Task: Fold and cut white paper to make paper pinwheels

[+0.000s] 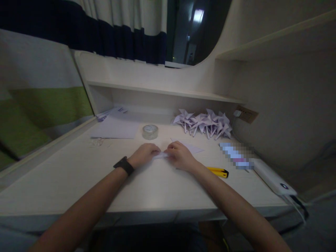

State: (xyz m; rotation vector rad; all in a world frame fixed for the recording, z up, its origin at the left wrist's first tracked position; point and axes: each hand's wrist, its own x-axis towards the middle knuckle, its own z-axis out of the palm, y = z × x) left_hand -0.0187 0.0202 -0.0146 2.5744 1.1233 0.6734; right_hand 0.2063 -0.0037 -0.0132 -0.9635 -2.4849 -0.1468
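Both of my hands rest on the pale desk (65,175) near its middle. My left hand (144,154), with a black band on the wrist, and my right hand (180,156) pinch the two ends of a small rolled strip of pale paper (162,155) between them. A flat piece of pale paper (193,147) lies just behind my right hand. Behind my hands stands a roll of clear tape (150,131). At the back right lies a heap of several folded pale purple paper pinwheels (204,123).
A yellow utility knife (218,171) lies right of my right forearm. A white power bank (273,178) with a cable sits at the desk's right edge. A sheet of paper (117,127) and papers (111,112) lie at the back left. A shelf (157,90) runs above.
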